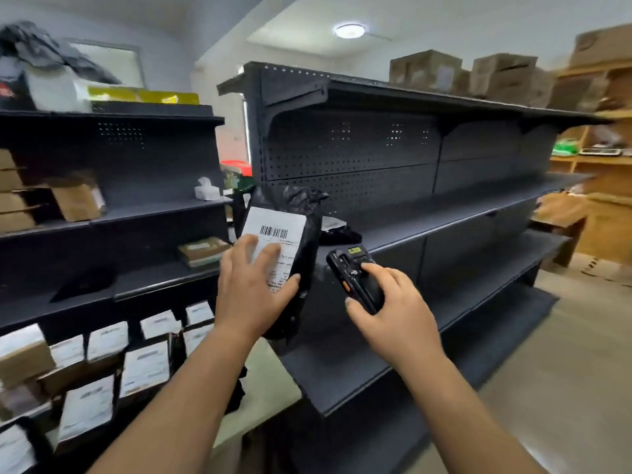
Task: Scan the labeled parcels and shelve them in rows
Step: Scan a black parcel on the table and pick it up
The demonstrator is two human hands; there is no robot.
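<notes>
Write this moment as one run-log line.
left hand: holds black parcel | right hand: grips scanner | label: visible | parcel: unshelved

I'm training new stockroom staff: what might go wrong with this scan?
The left hand lays fingers across the label just below the barcode; creeping upward, they could block the read. The scanner in the right hand sits beside the black parcel, apparently not facing the barcode, so it may miss.
</notes>
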